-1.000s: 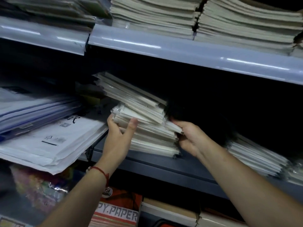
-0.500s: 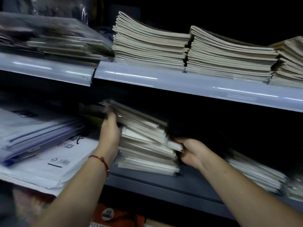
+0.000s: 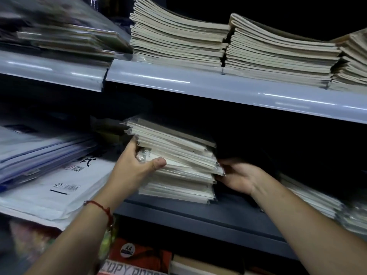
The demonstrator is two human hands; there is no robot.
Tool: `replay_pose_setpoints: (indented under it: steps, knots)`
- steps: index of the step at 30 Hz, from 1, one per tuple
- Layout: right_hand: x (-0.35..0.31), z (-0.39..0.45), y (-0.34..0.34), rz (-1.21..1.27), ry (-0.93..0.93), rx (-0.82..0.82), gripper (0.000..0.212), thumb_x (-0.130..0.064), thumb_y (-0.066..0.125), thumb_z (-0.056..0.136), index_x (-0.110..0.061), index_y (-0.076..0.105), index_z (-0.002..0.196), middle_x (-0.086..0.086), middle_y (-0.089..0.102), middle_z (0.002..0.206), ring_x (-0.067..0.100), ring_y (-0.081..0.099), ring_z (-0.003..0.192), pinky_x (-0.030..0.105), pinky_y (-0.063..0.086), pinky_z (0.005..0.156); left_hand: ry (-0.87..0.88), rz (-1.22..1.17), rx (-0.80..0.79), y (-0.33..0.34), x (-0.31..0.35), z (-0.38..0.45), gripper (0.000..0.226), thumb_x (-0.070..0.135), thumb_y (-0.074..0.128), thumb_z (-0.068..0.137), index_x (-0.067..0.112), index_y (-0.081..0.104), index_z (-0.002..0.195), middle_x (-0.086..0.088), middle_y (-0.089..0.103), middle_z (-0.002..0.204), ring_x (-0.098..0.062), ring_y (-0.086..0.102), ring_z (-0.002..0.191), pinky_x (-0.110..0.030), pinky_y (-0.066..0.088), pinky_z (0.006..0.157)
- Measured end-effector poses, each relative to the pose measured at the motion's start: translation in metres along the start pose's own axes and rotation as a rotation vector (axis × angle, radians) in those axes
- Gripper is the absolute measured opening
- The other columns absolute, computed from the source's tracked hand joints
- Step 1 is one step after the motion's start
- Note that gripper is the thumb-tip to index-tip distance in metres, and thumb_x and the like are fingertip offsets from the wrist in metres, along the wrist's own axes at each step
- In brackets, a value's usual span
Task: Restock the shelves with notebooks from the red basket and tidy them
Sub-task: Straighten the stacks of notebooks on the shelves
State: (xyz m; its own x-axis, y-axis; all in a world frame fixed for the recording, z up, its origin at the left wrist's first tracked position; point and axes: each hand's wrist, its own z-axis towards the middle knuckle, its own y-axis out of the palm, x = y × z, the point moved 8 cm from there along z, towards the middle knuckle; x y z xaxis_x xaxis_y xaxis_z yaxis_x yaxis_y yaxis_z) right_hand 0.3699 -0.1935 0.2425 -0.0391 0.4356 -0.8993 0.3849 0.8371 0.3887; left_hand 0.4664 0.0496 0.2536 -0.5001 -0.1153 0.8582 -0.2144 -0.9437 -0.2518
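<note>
So I'm mid-tidy on the middle shelf (image 3: 198, 211): the stack of notebooks (image 3: 176, 165) sits near its front edge, upper ones skewed and overhanging the lower ones. My left hand (image 3: 135, 167) grips the stack's left end, thumb across the front; my right hand (image 3: 238, 175) is pressed to its right end, fingers loosely curled, can't tell if they're actually gripping. Top shelf (image 3: 198, 84) piles look mostly neat. Red basket isn't in view, so no clue how much restocking's left.
</note>
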Motion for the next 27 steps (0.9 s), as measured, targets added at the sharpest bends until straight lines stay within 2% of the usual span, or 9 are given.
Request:
replay_pose_setpoints:
  steps: [4, 9, 13, 14, 16, 19, 22, 24, 27]
  knots:
    - [-0.005, -0.002, 0.000, -0.027, -0.047, -0.030, 0.053, 0.008, 0.038, 0.094, -0.003, 0.076, 0.057, 0.012, 0.072, 0.065, 0.019, 0.070, 0.053, 0.028, 0.057, 0.047, 0.016, -0.005, 0.036, -0.004, 0.001, 0.007, 0.110, 0.069, 0.074, 0.067, 0.009, 0.036, 0.152, 0.011, 0.043, 0.134, -0.008, 0.045, 0.123, -0.024, 0.037, 0.098]
    - [0.008, -0.001, 0.009, -0.057, -0.074, 0.089, 0.037, -0.008, 0.035, 0.105, -0.007, 0.069, 0.090, 0.009, 0.073, 0.076, 0.022, 0.068, 0.069, 0.025, 0.054, 0.048, 0.004, 0.082, 0.004, -0.003, -0.011, 0.015, 0.109, 0.093, 0.055, 0.062, 0.018, 0.053, 0.140, 0.000, 0.062, 0.133, -0.020, 0.057, 0.123, -0.040, 0.046, 0.104]
    - [0.022, -0.001, 0.002, 0.178, -0.156, 0.261, 0.036, -0.025, 0.040, 0.104, -0.006, 0.070, 0.108, 0.015, 0.071, 0.107, 0.032, 0.067, 0.100, 0.039, 0.055, 0.085, 0.009, -0.100, 0.022, 0.002, -0.006, 0.007, 0.070, 0.080, 0.058, 0.071, 0.042, 0.053, 0.129, 0.031, 0.056, 0.121, -0.001, 0.051, 0.120, -0.030, 0.041, 0.100]
    - [0.021, -0.005, 0.001, 0.218, -0.189, 0.276, 0.041, -0.040, 0.043, 0.103, -0.010, 0.070, 0.111, 0.012, 0.070, 0.108, 0.030, 0.066, 0.099, 0.037, 0.054, 0.082, 0.008, -0.153, 0.051, 0.002, -0.003, 0.005, 0.068, 0.081, 0.058, 0.072, 0.044, 0.053, 0.129, 0.031, 0.058, 0.118, 0.001, 0.052, 0.118, -0.029, 0.041, 0.098]
    - [0.017, -0.014, 0.002, 0.113, -0.272, 0.305, 0.053, -0.063, 0.047, 0.093, -0.019, 0.071, 0.108, 0.004, 0.072, 0.101, 0.026, 0.067, 0.091, 0.035, 0.053, 0.068, 0.019, -0.221, 0.153, -0.002, 0.002, 0.005, 0.076, 0.075, 0.059, 0.080, 0.034, 0.046, 0.143, 0.016, 0.055, 0.134, -0.007, 0.047, 0.129, -0.030, 0.038, 0.103]
    - [0.007, -0.033, 0.010, -0.291, -0.465, 0.348, 0.035, -0.058, 0.046, 0.095, -0.026, 0.060, 0.091, -0.011, 0.063, 0.095, 0.012, 0.061, 0.093, 0.040, 0.049, 0.085, 0.039, -0.201, 0.273, 0.000, 0.010, 0.007, 0.071, 0.065, 0.051, 0.093, 0.017, 0.042, 0.145, -0.004, 0.057, 0.132, -0.022, 0.050, 0.127, -0.039, 0.040, 0.104]
    - [0.010, -0.041, 0.024, -0.402, -0.571, 0.316, 0.023, -0.046, 0.041, 0.102, -0.032, 0.052, 0.087, -0.024, 0.051, 0.088, -0.010, 0.050, 0.077, 0.014, 0.039, 0.075, 0.055, -0.168, 0.343, 0.010, 0.009, 0.001, 0.063, 0.068, 0.043, 0.094, 0.013, 0.057, 0.122, -0.017, 0.064, 0.114, -0.030, 0.060, 0.107, -0.052, 0.046, 0.091]
    - [0.013, -0.043, 0.029, -0.419, -0.656, 0.313, 0.026, -0.046, 0.041, 0.102, -0.031, 0.055, 0.086, -0.017, 0.057, 0.086, -0.014, 0.054, 0.074, 0.007, 0.039, 0.067, 0.063, -0.196, 0.387, 0.013, 0.003, -0.001, 0.064, 0.066, 0.044, 0.095, 0.016, 0.054, 0.135, -0.009, 0.061, 0.131, -0.024, 0.056, 0.123, -0.048, 0.045, 0.105]
    - [0.017, -0.040, 0.034, -0.463, -0.718, 0.307, 0.032, -0.048, 0.042, 0.101, -0.025, 0.060, 0.089, -0.012, 0.061, 0.087, -0.012, 0.055, 0.075, 0.007, 0.041, 0.067, 0.072, -0.242, 0.434, 0.013, -0.003, -0.007, 0.068, 0.060, 0.046, 0.097, 0.022, 0.038, 0.153, 0.007, 0.044, 0.154, -0.005, 0.041, 0.137, -0.016, 0.036, 0.109]
